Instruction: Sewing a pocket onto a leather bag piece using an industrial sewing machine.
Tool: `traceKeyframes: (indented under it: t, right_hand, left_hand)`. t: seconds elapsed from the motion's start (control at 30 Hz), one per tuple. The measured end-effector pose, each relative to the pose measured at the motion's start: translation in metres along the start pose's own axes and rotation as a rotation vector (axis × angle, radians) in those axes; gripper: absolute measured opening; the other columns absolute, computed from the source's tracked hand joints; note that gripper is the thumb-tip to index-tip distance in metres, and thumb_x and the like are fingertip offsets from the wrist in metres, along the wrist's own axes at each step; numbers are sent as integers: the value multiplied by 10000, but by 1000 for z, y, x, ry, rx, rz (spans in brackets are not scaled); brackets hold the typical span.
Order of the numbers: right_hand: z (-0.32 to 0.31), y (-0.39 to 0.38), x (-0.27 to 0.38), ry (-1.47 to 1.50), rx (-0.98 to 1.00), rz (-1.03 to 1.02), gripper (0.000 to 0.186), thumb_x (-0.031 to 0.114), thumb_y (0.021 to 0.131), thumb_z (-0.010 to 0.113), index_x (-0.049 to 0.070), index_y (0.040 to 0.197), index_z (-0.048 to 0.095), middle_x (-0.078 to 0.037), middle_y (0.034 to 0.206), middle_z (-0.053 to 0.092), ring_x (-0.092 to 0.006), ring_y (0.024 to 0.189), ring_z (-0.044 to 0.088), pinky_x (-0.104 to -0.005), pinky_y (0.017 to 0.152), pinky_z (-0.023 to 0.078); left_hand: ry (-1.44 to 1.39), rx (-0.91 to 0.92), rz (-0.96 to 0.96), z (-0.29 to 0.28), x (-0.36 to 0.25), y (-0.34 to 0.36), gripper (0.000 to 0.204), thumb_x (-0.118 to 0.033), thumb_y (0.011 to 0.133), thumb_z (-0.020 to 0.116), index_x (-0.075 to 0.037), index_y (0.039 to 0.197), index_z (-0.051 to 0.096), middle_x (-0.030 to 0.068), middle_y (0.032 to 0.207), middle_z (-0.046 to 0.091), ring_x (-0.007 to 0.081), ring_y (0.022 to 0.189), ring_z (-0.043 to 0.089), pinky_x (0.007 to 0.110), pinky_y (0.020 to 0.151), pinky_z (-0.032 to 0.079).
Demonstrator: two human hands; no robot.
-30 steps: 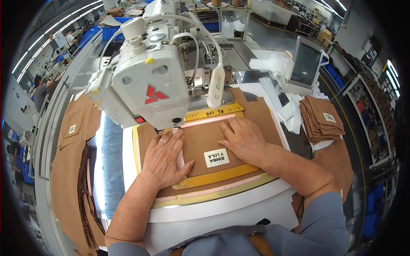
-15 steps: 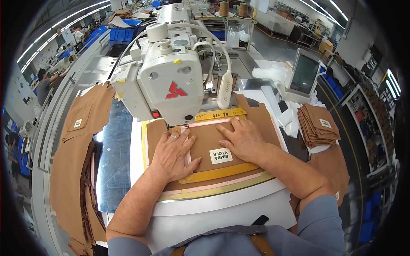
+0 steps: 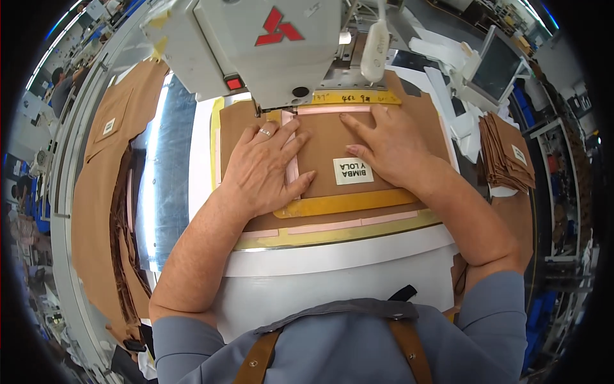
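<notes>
Pressing brown panel (image 3: pixel 323 141) flat on tabletop (image 3: pixel 165 185), by white sewing-machine head (image 3: pixel 268 57), set back from tabletop's near edge.
Using left hand (image 3: pixel 259 169) with fingers moderately spread across left pink strip (image 3: pixel 292 168); using right hand (image 3: pixel 400 150) with thumb wide, fingertips by far pink strip (image 3: pixel 336 109); gripping nothing with either. Judged best: press evenly, keep strips square, hold left fingertips clear of needle area. Noting blue bins (image 3: pixel 542 320) beyond tabletop's right edge; unable to make out contents.

Machine head (image 3: pixel 265 54) barring way beyond brown panel (image 3: pixel 325 142), brown stack (image 3: pixel 502 152) at right, open passage over nearer white surface (image 3: pixel 348 281)
</notes>
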State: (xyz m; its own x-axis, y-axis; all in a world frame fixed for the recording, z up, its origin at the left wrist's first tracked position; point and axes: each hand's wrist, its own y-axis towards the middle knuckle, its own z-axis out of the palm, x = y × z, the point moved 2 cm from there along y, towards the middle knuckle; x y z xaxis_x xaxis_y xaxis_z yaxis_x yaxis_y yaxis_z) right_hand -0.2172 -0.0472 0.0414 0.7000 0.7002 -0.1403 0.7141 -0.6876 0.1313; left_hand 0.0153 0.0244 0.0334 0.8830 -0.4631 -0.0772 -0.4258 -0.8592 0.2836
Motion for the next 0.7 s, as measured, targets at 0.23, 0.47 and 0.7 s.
traceKeyframes:
  t: [0.23,0.47,0.7]
  right_hand:
    - [5,-1,-4,-33,-37,-18,553,527,991,539,182,1420,584,-153,1157,591,-302,1109,566,-439,957,455]
    - [8,-3,-4,-37,-73,-22,554,537,990,535,182,1412,590,-144,1151,594,-291,1109,566,-431,949,462]
    - [9,-2,-5,1,-98,-21,528,488,962,595,183,1392,609,-153,1152,594,-304,1088,571,-435,943,470]
  left_hand:
    - [92,7,34,0,-2,5,598,-469,893,610,9,1252,576,165,1370,571,299,1220,543,468,1124,349]
    - [59,12,6,2,-2,4,611,-420,850,666,9,1279,599,148,1378,587,343,1183,566,485,1101,362]
    - [53,35,0,0,0,5,611,-402,830,686,4,1278,597,134,1383,587,356,1142,560,478,1077,377]
